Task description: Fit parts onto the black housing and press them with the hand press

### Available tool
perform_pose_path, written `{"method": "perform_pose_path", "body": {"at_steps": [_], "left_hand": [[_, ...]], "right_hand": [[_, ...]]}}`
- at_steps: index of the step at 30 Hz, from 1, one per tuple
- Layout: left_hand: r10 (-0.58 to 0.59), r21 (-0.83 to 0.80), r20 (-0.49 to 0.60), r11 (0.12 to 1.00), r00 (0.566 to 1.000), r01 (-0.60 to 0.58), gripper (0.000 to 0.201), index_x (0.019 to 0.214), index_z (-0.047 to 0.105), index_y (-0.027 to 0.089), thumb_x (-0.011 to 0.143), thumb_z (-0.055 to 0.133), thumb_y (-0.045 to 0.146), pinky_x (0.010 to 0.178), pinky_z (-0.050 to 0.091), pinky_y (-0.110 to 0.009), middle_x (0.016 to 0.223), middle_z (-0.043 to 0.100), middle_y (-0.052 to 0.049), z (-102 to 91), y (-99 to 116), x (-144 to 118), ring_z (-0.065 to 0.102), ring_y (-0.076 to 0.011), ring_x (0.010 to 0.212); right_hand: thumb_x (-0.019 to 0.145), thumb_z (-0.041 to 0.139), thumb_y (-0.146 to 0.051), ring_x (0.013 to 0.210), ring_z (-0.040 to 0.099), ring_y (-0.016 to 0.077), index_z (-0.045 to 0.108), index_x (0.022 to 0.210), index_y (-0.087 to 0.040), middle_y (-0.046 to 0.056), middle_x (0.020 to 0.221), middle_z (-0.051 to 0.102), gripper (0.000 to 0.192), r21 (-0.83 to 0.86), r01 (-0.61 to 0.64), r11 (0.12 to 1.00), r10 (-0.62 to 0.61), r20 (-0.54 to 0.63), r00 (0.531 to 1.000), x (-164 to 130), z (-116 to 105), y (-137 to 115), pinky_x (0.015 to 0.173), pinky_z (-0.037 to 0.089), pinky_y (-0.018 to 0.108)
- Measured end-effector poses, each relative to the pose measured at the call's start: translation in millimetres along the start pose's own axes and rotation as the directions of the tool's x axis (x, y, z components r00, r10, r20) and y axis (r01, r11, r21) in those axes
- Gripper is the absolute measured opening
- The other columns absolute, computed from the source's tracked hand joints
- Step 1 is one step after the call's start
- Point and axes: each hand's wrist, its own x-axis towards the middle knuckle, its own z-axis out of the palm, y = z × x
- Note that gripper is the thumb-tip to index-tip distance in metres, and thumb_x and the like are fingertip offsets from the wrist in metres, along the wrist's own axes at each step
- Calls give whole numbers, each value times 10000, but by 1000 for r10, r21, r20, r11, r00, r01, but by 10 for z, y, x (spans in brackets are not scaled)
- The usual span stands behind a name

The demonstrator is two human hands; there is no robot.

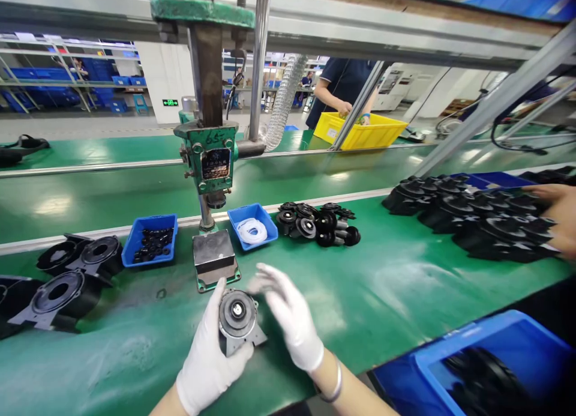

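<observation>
The round grey housing (pixel 237 321) sits low on the green desk (pixel 396 290), face up, with a dark bearing seat at its centre and a flat flange pointing toward the person. The left hand (pixel 209 356), in a white glove, closes around the housing's left side, thumb up along the rim and fingers curled beneath the flange. The right hand (pixel 288 320), also gloved, is just beside the housing on its right, fingers spread and blurred, holding nothing; whether it touches the rim cannot be told. Directly behind the housing lies the grey press base plate (pixel 215 259) under the green hand press (pixel 210 158). A blue tray of black rings (pixel 152 241) stands left of the plate, and a blue tray of white rings (pixel 252 226) stands right of it. A cluster of black impellers (pixel 317 223) lies further right. Black pump casings (pixel 67 284) lie at the left edge. A stack of black fan wheels (pixel 486 221) lies far right, where another person's hand (pixel 560 215) rests on it.
</observation>
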Motion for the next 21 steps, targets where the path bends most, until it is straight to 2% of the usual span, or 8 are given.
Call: {"method": "perform_pose_path", "body": {"at_steps": [3,5,7,9,13,17,19,21], "left_hand": [[26,-6,-20,1000,999,-26,907,1515,56,218,801,613,262,1173,313,-445,1554,267,-136,13,5,12,296,-261,1435],[32,53,-40,998,999,-30,916,1513,55,271,781,603,218,1170,292,-496,1554,275,-107,16,-11,16,310,-266,1428],[28,110,-53,994,998,-22,920,1510,58,319,770,591,198,1165,261,-543,1553,275,-85,17,-44,17,318,-272,1424],[42,122,-55,992,998,-35,909,1510,59,339,784,593,223,1158,261,-555,1547,282,-80,25,-75,17,315,-275,1426],[32,36,-47,999,998,-30,882,1512,40,365,820,577,258,1173,285,-504,1545,287,-54,54,-39,12,319,-246,1426],[-78,-6,-41,997,996,78,899,1516,64,341,774,532,141,1206,195,-514,1516,354,-38,63,94,3,336,-231,1417],[-86,-9,-28,996,996,86,892,1520,71,318,767,505,117,1213,165,-508,1529,340,-40,60,127,3,323,-231,1424],[-74,-3,-26,997,997,74,888,1522,75,314,763,490,112,1217,159,-487,1556,293,-28,59,117,6,290,-226,1440]], "right_hand": [[839,437,-524,1335,432,-62,577,1211,-119,28,1264,509,567,-73,194,978,-180,162,970,12,8,-28,1235,384,44],[872,346,-525,1004,580,-65,583,757,-47,53,829,594,545,66,181,981,-179,-23,984,32,-49,-8,1042,502,53],[883,272,-559,549,445,-54,435,629,-52,23,487,368,590,198,71,978,-37,-172,984,52,-100,7,676,481,82],[858,336,-584,481,380,-59,528,827,-71,-3,520,408,549,144,-36,989,57,-143,988,55,-91,-10,562,409,77],[819,433,-555,1135,543,-87,601,1155,-107,41,1106,584,584,-144,138,980,-116,155,981,47,-10,-112,1125,442,2],[874,223,-622,713,499,-80,646,990,-108,32,702,554,676,-271,-84,959,77,-37,996,380,-242,-269,843,477,45],[877,281,-577,839,503,-72,649,1067,-181,28,871,591,573,-534,-67,843,10,-109,994,755,-431,-371,918,441,85],[883,318,-491,1133,474,5,583,1213,-334,-6,1175,541,452,-799,144,585,-101,104,989,1191,-568,-445,1143,368,255]]}}
